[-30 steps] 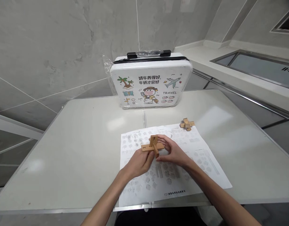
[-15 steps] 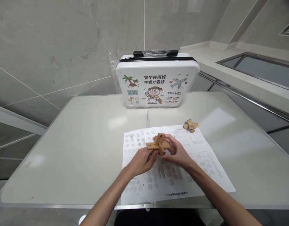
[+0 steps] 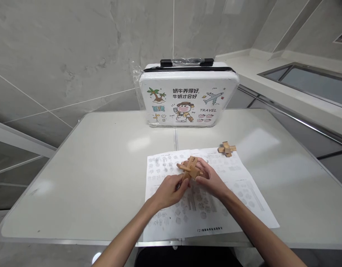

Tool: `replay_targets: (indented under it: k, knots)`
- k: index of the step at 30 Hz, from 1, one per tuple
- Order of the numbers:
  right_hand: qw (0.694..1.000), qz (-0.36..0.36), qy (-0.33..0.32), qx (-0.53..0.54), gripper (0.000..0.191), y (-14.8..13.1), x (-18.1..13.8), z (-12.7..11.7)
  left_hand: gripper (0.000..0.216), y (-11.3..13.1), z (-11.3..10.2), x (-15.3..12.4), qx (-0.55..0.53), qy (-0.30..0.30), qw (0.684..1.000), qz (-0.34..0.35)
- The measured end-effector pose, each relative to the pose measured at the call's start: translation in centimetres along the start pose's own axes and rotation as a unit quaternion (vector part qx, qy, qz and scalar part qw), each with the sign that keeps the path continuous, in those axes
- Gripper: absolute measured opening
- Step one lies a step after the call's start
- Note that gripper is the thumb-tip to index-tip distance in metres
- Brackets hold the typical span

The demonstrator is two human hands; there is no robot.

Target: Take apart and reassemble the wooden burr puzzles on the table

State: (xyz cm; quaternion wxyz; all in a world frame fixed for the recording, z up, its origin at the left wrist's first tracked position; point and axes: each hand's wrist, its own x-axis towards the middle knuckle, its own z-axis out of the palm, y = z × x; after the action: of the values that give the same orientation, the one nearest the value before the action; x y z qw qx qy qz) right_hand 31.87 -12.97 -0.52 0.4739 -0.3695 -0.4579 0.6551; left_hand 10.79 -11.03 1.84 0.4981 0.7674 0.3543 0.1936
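Observation:
Between my two hands, above the sheet, is a wooden burr puzzle (image 3: 191, 167) made of crossing flat pieces, one marked with a dark numeral. My left hand (image 3: 172, 189) pinches its lower near end between thumb and fingers. On the other side, my right hand (image 3: 211, 178) curls its fingers around the right and back of the puzzle, with the thumb at its near right. Some fingertips are hidden behind the wood. Under both hands lies a white instruction sheet (image 3: 171, 231) printed with rows of small diagrams.
A second wooden burr puzzle (image 3: 227, 149) rests at the sheet's far right corner. At the table's back edge stands a white plastic-wrapped case (image 3: 189, 98) with cartoon prints and a black handle. The pale table (image 3: 84, 178) has a seam down its middle.
The burr puzzle has been turned in my hands, so the piece that pointed left with a numeral now shows its narrow edge. Both hands still hold it over the sheet.

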Motion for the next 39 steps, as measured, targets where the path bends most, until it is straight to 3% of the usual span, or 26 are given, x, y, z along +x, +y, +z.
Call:
replay_targets:
  k: [6,11,15,19,21,25,31,39]
  knots:
    - [0.997,0.003,0.043,-0.067,0.046,-0.2,0.3,-0.1,0.057,-0.3,0.0,0.0,-0.168,0.029,0.985,-0.036]
    - [0.991,-0.004,0.059,-0.116,0.043,-0.7,0.3,-0.1,0.065,-1.1,-0.5,-0.1,-0.287,0.023,0.957,-0.044]
    - [0.997,0.063,-0.022,-0.040,0.046,-0.4,0.2,-0.6,0.063,-1.4,-0.8,0.1,-0.319,0.036,0.946,-0.054]
    - [0.989,0.113,-0.095,0.018,0.046,-0.2,0.1,-0.9,0.067,-1.2,-0.9,0.5,-0.353,0.107,0.927,-0.071]
    - [0.990,0.113,-0.073,0.048,0.044,-0.3,0.2,-0.9,0.063,-1.0,-1.0,0.8,-0.378,0.141,0.912,-0.080]
    - [0.990,0.084,0.032,0.107,0.045,-0.6,0.5,-1.2,0.056,-0.9,-1.2,1.2,-0.390,0.175,0.900,-0.085]
    - [0.962,0.029,0.192,0.191,0.043,-0.4,1.4,-2.2,0.048,-0.6,-1.0,1.1,-0.293,0.182,0.933,-0.100]
    - [0.944,0.014,0.204,0.260,0.031,0.2,1.8,-3.9,0.047,-0.7,-1.0,0.8,-0.172,0.127,0.972,-0.096]
